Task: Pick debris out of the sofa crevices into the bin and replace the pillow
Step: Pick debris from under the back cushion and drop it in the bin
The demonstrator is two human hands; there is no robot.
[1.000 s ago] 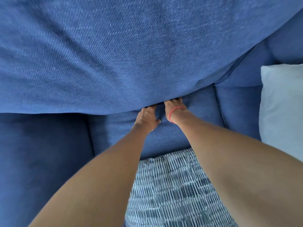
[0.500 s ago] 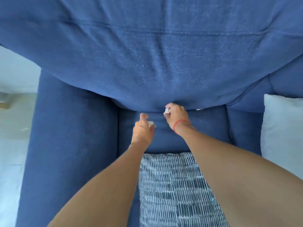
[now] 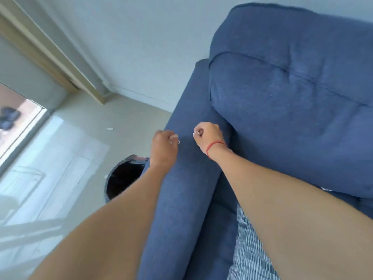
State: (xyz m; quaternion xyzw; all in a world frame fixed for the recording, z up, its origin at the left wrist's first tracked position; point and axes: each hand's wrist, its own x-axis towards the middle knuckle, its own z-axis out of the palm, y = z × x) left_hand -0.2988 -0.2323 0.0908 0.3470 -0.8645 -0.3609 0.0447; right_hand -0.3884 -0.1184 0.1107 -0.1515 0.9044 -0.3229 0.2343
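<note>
**Debris (image 3: 174, 138) pinched over the armrest (image 3: 181, 199)**

The left hand (image 3: 164, 147) and the right hand (image 3: 209, 135), fingers curled tight, each pinch a pale scrap. The bin (image 3: 131, 158) stands on the floor by the armrest's outer edge. The patterned pillow (image 3: 250, 249) lies on the seat.

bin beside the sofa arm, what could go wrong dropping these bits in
The left hand and right hand pinch pale debris above the sofa arm, not over the bin; released now, it would likely land on fabric or floor. The left forearm hides part of the bin's opening, so aiming may be harder.
</note>
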